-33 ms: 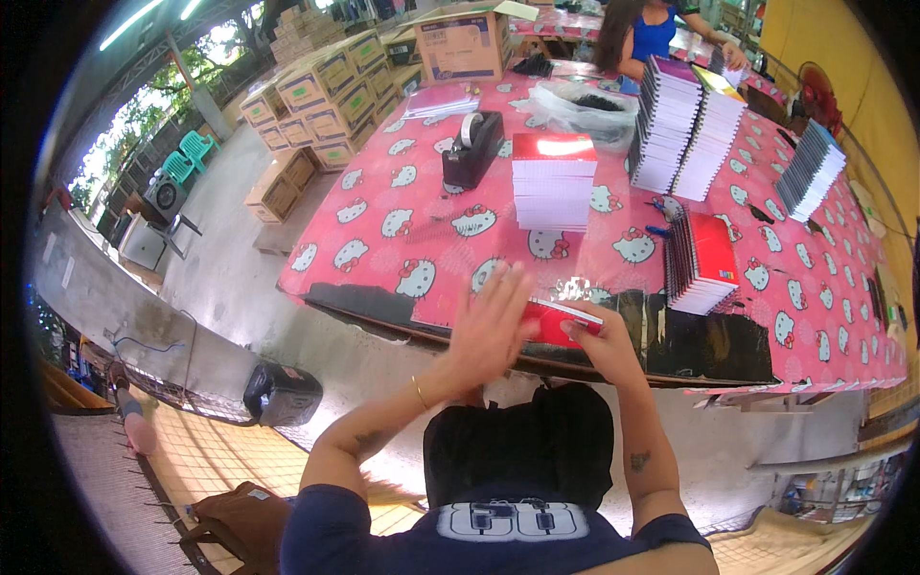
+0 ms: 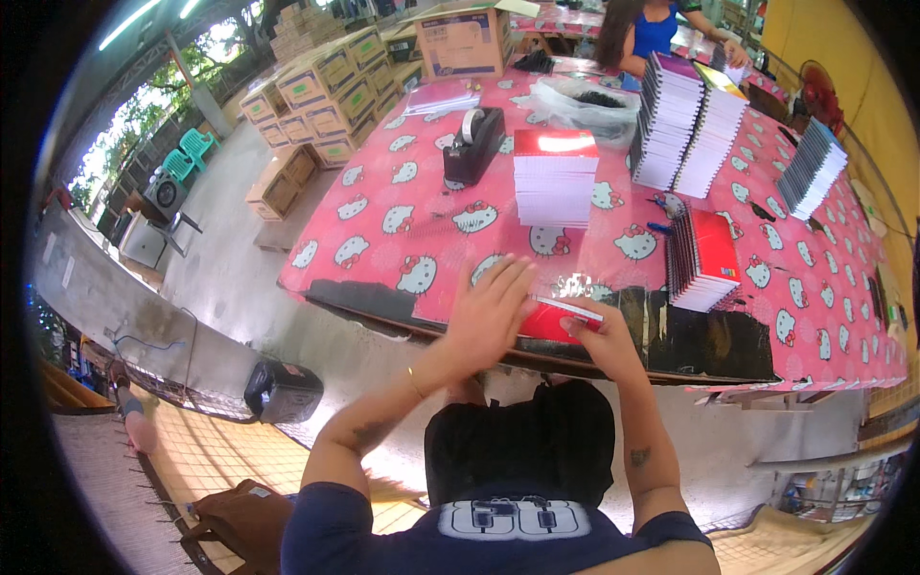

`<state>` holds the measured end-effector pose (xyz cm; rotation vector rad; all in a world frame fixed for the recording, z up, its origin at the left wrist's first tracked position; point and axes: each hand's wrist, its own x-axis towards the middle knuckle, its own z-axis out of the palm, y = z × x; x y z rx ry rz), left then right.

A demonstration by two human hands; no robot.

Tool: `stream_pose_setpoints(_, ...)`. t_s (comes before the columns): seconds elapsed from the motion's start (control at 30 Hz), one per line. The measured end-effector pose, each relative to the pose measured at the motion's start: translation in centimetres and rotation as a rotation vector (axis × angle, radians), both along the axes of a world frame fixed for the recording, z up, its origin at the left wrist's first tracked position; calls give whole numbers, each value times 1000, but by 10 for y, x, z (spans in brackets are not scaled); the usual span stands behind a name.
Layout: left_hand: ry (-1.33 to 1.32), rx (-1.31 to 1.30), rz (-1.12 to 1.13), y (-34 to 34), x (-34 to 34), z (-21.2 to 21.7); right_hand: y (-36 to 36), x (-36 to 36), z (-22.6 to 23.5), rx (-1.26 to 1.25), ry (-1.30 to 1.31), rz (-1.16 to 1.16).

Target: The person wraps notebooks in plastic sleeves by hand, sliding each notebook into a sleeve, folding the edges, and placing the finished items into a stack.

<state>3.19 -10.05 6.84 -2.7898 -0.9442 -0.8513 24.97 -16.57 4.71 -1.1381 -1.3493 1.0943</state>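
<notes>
Red notebook (image 2: 551, 321) at bench (image 2: 383, 287) edge: left hand (image 2: 489, 311) flat, fingers spread on cover; right hand (image 2: 594, 335) pinches its edge. Likely wrapping step; next needs steady hold.

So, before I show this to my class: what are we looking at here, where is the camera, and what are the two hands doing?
There is no machine here. A person wears a wide fisheye camera on the head, looking down, so straight edges bend and the person's own arms come in from below. The left hand lies flat, fingers spread, on a red notebook at the near edge of the table, which has a pink cartoon-cat cloth. The right hand pinches that notebook's cover edge. Further back stand a stack of red notebooks, a black tape dispenser and taller spiral notebook stacks. Another person works at the far end.
</notes>
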Motion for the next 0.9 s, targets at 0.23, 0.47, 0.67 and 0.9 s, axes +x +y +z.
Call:
stream_pose_setpoints(0.23, -94, -77, -224, 13, 0, 16, 0, 1, -1, 2, -39, 58)
stream_pose_setpoints(0.47, 99, -87, -115, 15, -1, 7, 2, 3, -14, 6, -42, 68)
stream_pose_setpoints(0.67, 129, -8, 36, -43, 6, -82, 11, -6, -22, 26, 36, 14)
stream_pose_setpoints(0.9, 145, 38, -27, -32, 7, -93, 18, 4, -37, 9, -14, 58)
